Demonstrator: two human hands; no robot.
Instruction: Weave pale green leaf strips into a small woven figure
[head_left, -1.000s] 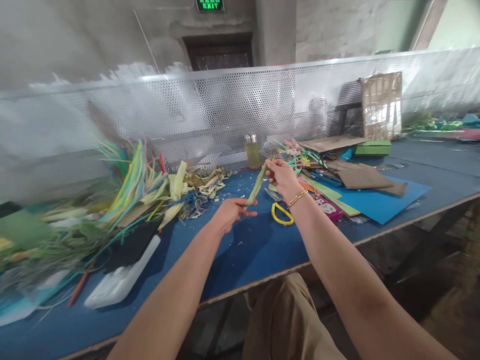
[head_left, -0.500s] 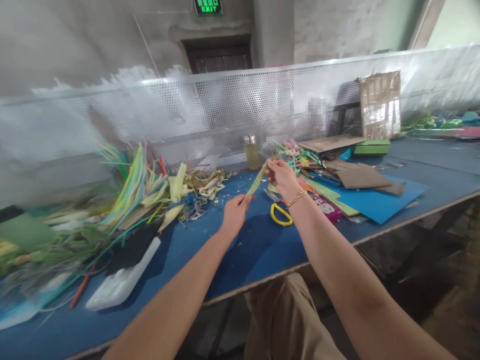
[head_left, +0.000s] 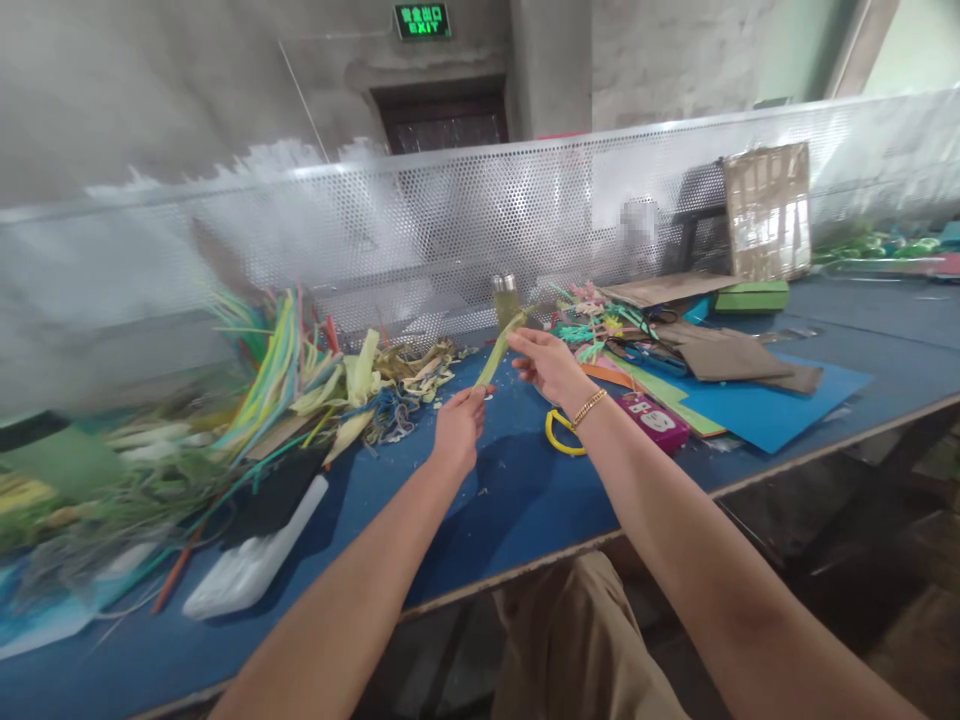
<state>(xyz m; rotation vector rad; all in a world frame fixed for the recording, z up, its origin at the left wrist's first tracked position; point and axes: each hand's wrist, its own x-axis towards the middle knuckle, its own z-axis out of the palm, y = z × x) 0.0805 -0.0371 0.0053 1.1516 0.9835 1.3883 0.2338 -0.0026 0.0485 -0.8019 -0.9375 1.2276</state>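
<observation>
A pale green strip of corn husk (head_left: 493, 360) slants upward between my hands above the table. My left hand (head_left: 459, 428) is closed and grips its lower end between thumb and fingers. My right hand (head_left: 553, 366), with a gold chain bracelet on the wrist, pinches the husk's edge nearer its upper end, the other fingers loosely curled. Under my right wrist lie scissors with a yellow handle (head_left: 551, 432), partly hidden by the arm. More dry corn husks (head_left: 363, 370) are heaped to the left, beside blue and white strings (head_left: 397, 412).
Coloured strips (head_left: 274, 365) and a white tray (head_left: 259, 565) lie at left. Behind stands a glass bottle (head_left: 505, 300) before a perforated metal screen (head_left: 450, 230). At right are a purple case (head_left: 654, 420), brown cardboard (head_left: 731, 355) and blue sheets (head_left: 787, 415).
My right hand has shifted from the husk's upper tip down along it, so the tip now sticks out freely above the fingers. My left hand still holds the lower end. The view has shifted slightly.
</observation>
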